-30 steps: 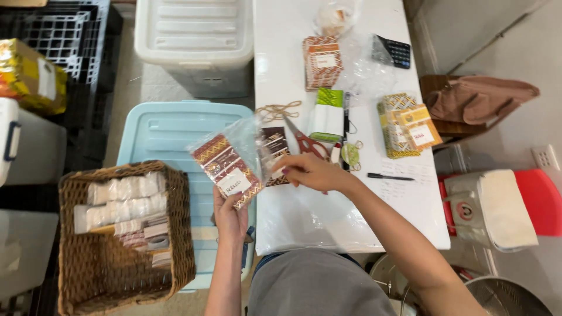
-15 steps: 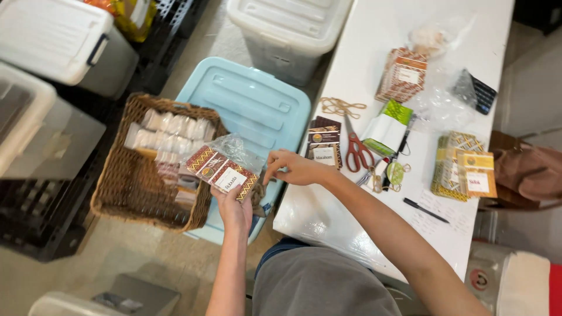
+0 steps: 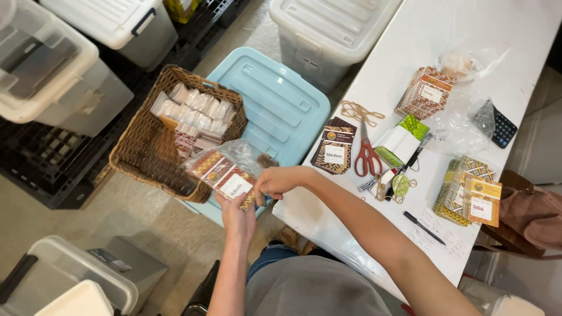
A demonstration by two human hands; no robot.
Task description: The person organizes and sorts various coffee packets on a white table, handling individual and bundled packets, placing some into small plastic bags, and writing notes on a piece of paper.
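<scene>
Head view, the only one: the left hand [image 3: 239,215] is closed under a clear cellophane packet [image 3: 225,174] of patterned wrapped bars, holding it up from below, and the right hand [image 3: 274,182] pinches the packet's right end, so both have a grip on the same thing. The packet hangs in the air just off the edge of the white surface [image 3: 497,23], above the near corner of a pale blue bin lid [image 3: 275,105] and just beside a wicker basket [image 3: 146,155].

By the look of it the packet is light, and its film is soft, crinkly and likely a little slippery; the bars inside give it what stiffness it has. The firm patterned body is the sound place to take hold, not the loose film at the ends (which would slide or tear).

Counted: one packet in hand, one basket with many small wrapped pieces, too many to count. On the surface lie one pair of red-handled scissors [image 3: 367,157], one black pen [image 3: 424,227], one dark calculator [image 3: 503,127], one coil of twine [image 3: 358,111] and four further stacks or packets of patterned goods.
</scene>
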